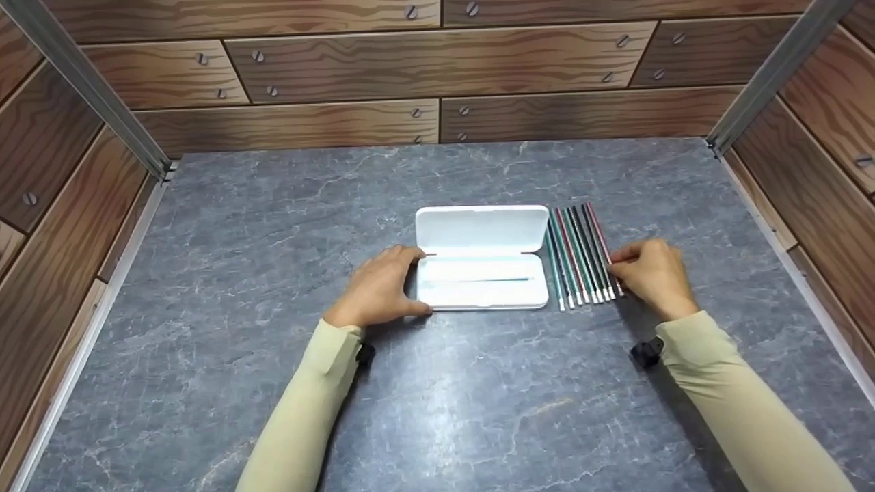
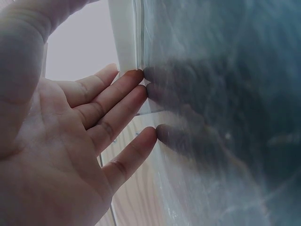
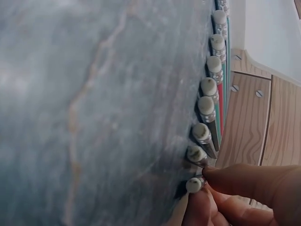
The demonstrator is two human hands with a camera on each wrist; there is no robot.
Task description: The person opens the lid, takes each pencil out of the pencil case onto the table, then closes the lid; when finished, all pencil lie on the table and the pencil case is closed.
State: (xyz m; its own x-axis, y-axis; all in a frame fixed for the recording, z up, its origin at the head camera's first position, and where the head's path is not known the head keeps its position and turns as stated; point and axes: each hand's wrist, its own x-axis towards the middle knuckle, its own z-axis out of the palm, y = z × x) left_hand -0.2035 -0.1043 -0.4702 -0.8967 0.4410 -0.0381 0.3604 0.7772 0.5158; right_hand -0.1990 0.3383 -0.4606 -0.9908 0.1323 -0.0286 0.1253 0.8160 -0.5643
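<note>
A white pencil case (image 1: 482,301) lies on the table with its lid (image 1: 482,229) raised at the back. One blue-green pencil (image 1: 506,279) rests lengthwise inside it. Against the left side of the case is my left hand (image 1: 379,290), its thumb at the front corner and fingers near the hinge; the left wrist view shows the fingers (image 2: 110,110) mostly straight. To the right of the case several pencils lie side by side, their white erasers (image 3: 214,64) towards me. My right hand (image 1: 653,277) pinches the outermost red pencil (image 1: 597,225) near its eraser end.
The grey marbled tabletop (image 1: 437,396) stretches out around the case. Wood-patterned panels (image 1: 437,65) stand behind it and on both sides, with metal posts (image 1: 772,75) at the back corners.
</note>
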